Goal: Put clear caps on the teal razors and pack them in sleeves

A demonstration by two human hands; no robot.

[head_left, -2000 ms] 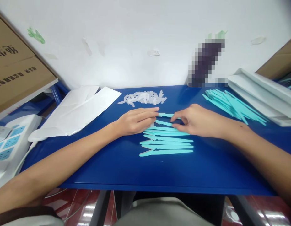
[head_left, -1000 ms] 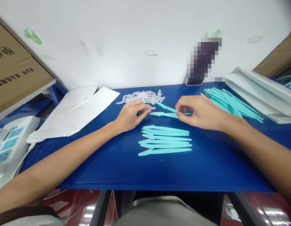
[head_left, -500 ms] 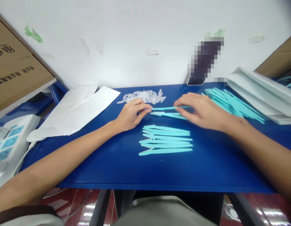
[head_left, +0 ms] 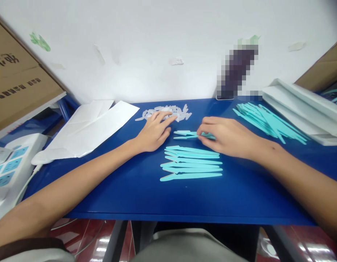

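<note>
My right hand [head_left: 221,134] pinches the handle of a turquoise eyebrow razor [head_left: 186,137], its head end pointing left, low over the table. Just behind it lies another turquoise razor [head_left: 181,132], partly covered by my fingers. My left hand [head_left: 156,131] is open, fingers apart, at the near edge of a pile of small translucent plastic caps [head_left: 181,112]; some caps are hidden behind it. Nearer to me, several turquoise razors [head_left: 194,169] lie in a stacked row, heads to the left.
A heap of turquoise razors [head_left: 266,118] lies at the right beside a white tray [head_left: 299,105]. White paper sheets [head_left: 100,127] and a power strip [head_left: 12,163] are on the left, below a cardboard box [head_left: 18,69]. A blue table [head_left: 146,196] stands against the wall.
My left hand has let go of the razor's head, and its fingers have spread toward the caps. My right hand has brought the razor down and nearer, in front of the other one.
</note>
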